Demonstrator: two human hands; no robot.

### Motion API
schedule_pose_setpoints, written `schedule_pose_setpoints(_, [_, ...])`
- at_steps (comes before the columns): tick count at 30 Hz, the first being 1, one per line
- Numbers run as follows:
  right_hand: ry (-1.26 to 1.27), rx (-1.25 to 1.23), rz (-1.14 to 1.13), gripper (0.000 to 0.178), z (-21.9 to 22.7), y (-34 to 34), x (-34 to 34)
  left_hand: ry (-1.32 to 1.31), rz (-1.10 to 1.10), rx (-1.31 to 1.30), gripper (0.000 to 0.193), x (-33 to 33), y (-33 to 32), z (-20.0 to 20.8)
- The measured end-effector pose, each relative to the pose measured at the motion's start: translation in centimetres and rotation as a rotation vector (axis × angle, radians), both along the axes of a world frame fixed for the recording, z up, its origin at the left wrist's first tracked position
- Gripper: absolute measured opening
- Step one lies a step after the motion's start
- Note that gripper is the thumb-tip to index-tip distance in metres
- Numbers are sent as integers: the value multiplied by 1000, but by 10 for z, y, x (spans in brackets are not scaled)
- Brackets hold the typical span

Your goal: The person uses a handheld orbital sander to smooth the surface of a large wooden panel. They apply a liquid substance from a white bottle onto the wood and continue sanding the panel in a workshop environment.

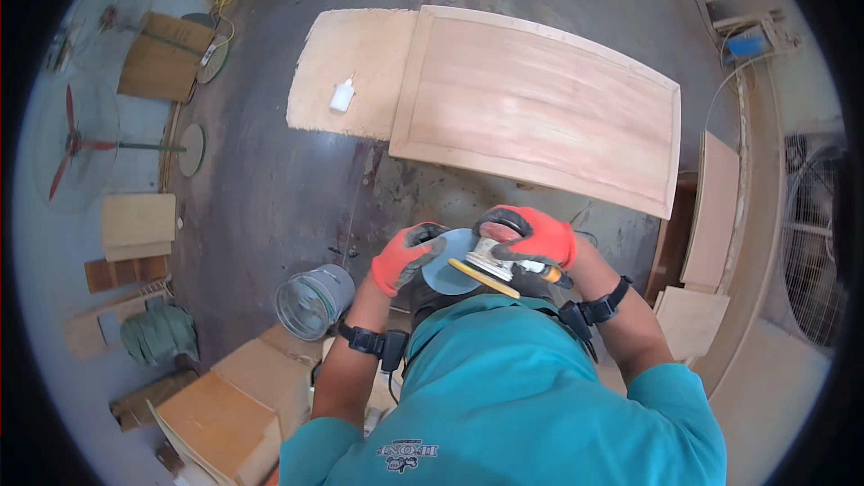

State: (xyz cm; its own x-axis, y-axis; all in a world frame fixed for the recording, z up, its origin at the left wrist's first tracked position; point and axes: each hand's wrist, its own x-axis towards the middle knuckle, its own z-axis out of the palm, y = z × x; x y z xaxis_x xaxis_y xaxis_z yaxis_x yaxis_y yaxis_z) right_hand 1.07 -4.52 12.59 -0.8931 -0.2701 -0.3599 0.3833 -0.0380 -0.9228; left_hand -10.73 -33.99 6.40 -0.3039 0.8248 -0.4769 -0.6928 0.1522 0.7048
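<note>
1 blue disc [445,272] in left hand [405,258] (sander [488,263] in right hand [538,238])

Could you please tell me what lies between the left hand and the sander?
In the head view, a blue disc lies between the left hand, which holds its edge, and the sander.

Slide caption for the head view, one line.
Left hand holds a blue disc, right hand a sander; wooden panel ahead.

matt sanding disc [441,276], smooth wooden panel [540,108]
</note>
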Motion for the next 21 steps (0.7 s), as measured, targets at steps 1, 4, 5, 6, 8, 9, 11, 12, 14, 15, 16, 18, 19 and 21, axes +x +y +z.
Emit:
schedule_pose_setpoints(1, [5, -53, -32, 50, -3, 5, 0, -61, -50, 34, 52, -8, 6, -15])
schedule_pose_setpoints(4, [-13, -239, -109, 53, -8, 3, -3, -225, -20, 264, 59, -20, 44, 26])
schedule_pose_setpoints(5, [-24, -230, -103, 54, -2, -2, -11, -423, -62, 325, 60, -24, 46, 19])
schedule_pose_setpoints(6, [-35, -213, -105, 54, 7, -4, -20, -626, -111, 390, 60, -31, 50, 10])
schedule_pose_setpoints(8, [-25, -155, -153, 57, 16, -11, -39, -796, -113, 446, 54, -42, 55, 3])
schedule_pose_setpoints(9, [-39, -102, -180, 58, 20, -14, -50, -883, -120, 469, 52, -50, 61, 2])
schedule_pose_setpoints(11, [-68, 3, -233, 60, 23, -21, -68, -1010, -46, 278, 50, -71, 61, -8])
schedule_pose_setpoints(12, [-65, 157, -258, 62, 19, -24, -73, -1044, -27, 303, 54, -84, 60, -10])
schedule_pose_setpoints(14, [-146, 271, -326, 62, 26, -24, -92, -1026, 20, 341, 63, -112, 63, -4])
schedule_pose_setpoints(15, [-186, 326, -359, 63, 31, -24, -100, -960, 68, 349, 68, -119, 66, -9])
schedule_pose_setpoints(16, [-162, 366, -424, 65, 32, -25, -104, -894, 115, 355, 72, -127, 71, -14])
schedule_pose_setpoints(18, [-48, 423, -502, 69, 33, -28, -109, -821, 168, 388, 78, -142, 79, -20])
schedule_pose_setpoints(19, [8, 452, -540, 71, 34, -30, -109, -819, 177, 420, 78, -146, 81, -22])
schedule_pose_setpoints(21, [179, 552, -587, 75, 44, -39, -120, -871, 143, 486, 75, -153, 92, -16])
